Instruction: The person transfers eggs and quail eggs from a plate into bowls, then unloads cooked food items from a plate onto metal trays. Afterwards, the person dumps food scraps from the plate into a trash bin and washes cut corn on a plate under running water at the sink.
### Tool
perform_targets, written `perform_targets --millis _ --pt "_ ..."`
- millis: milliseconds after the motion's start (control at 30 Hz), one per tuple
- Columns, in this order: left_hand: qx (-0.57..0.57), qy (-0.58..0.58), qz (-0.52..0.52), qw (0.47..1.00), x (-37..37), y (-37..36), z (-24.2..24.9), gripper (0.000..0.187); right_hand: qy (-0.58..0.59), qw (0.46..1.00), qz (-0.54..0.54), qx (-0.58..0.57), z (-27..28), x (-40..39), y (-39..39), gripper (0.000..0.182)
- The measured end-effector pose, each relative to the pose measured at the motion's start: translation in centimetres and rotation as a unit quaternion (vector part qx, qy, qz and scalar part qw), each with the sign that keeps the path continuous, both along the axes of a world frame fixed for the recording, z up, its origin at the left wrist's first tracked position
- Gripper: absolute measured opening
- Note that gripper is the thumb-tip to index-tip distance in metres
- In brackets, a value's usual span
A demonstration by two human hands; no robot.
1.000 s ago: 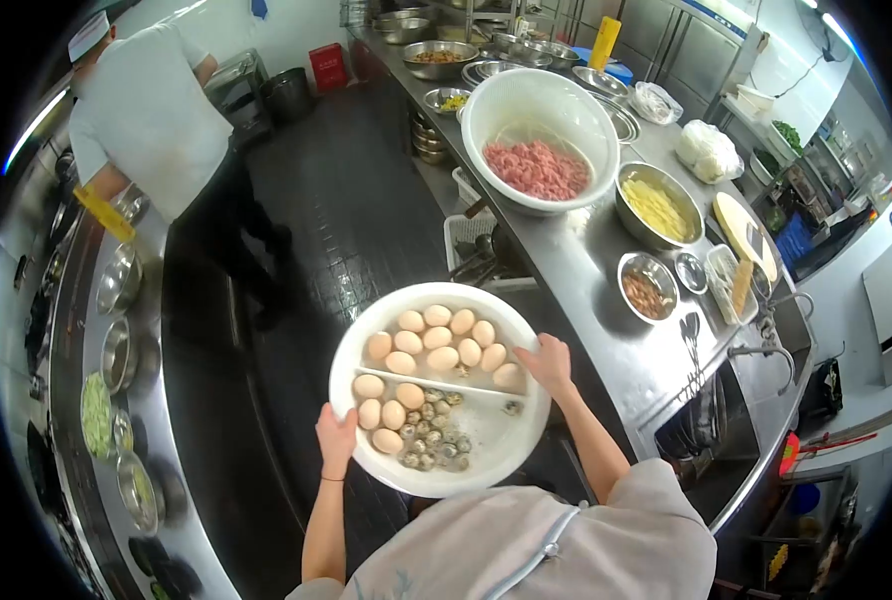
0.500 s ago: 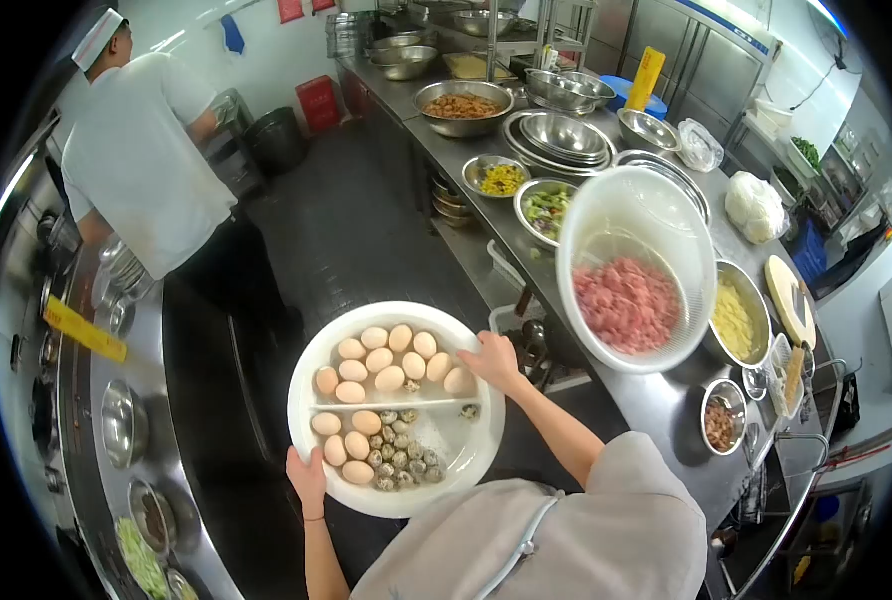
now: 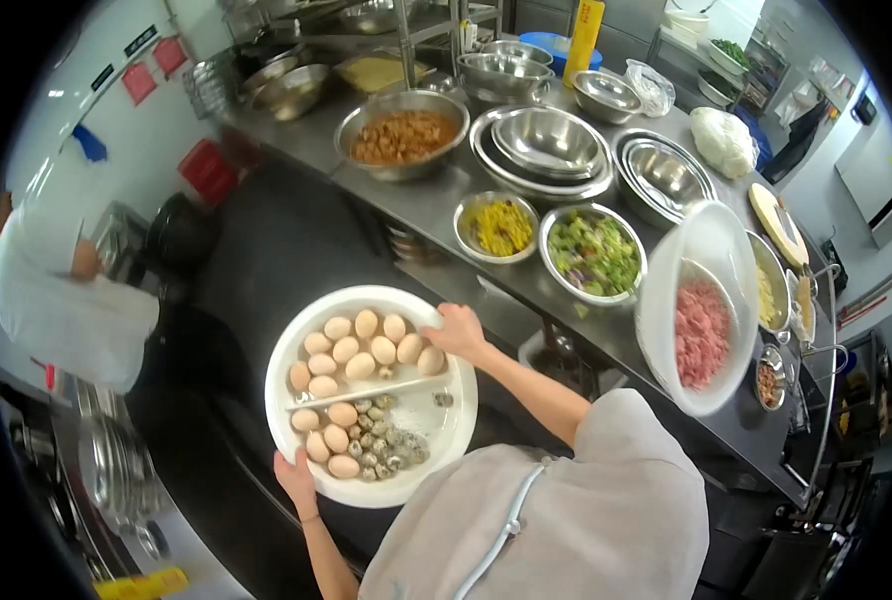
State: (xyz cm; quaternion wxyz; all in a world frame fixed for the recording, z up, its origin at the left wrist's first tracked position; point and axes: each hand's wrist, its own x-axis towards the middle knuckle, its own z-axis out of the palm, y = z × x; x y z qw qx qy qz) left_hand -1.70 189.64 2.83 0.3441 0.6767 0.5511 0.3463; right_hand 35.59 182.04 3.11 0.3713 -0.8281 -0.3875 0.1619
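Note:
A round white tub (image 3: 458, 412) with a divider hangs in front of my body, held between both hands. Brown eggs (image 3: 360, 366) fill much of its far section; more of them lie beside small speckled eggs (image 3: 378, 440) in the near section, in what looks like water. My left hand (image 3: 296, 482) grips the near left rim, its fingers partly hidden below the edge. On the far right rim, my right hand (image 3: 456, 332) is closed, with its fingertips over the inside near a brown egg.
On the steel counter (image 3: 311, 150) to the right are a bowl of orange-brown food (image 3: 402, 135), a bowl of chopped greens (image 3: 596, 252), stacked steel bowls (image 3: 546, 142) and a white strainer with pink meat (image 3: 701, 330). A co-worker (image 3: 71, 290) stands at the left.
The view has turned and moved toward the right counter, whose bowls look nearer. The tub sits slightly further left in view, still in both hands. The co-worker appears lower and further left.

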Motion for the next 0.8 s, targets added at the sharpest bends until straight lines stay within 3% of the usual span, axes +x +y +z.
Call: perform_targets --millis 67,400,467,533,567,667,800 --pt "0.018 -0.002 0.002 1.000 1.0 5.5 -1.9 0.021 -0.062 0.998 0.000 0.022 -1.5 1.5 5.3 0.039" --pt "-0.045 -0.032 -0.011 0.998 6.9 29.2 -0.8 0.020 -0.003 0.999 0.002 -0.048 -2.0 6.3 27.5 0.042" --pt "-0.038 -0.056 -0.045 0.997 8.9 35.5 -0.1 0.022 -0.023 0.999 -0.020 -0.041 -2.7 7.2 32.4 0.042" --pt "-0.025 0.044 -0.093 0.994 10.5 44.3 -1.9 0.022 0.011 0.996 -0.043 -0.072 -3.0 8.5 37.1 0.041" --pt "-0.022 -0.040 -0.101 0.994 11.6 47.2 -2.3 0.023 0.013 0.996 -0.043 -0.076 -2.8 9.1 39.1 0.041" --pt "-0.016 0.043 -0.140 0.989 15.0 55.6 -2.0 0.024 0.026 0.992 -0.105 -0.059 -3.6 9.6 43.7 0.038" --pt "-0.004 0.045 -0.194 0.980 20.6 65.7 -3.3 0.023 0.062 0.980 -0.159 -0.102 -4.1 12.6 49.7 0.037"
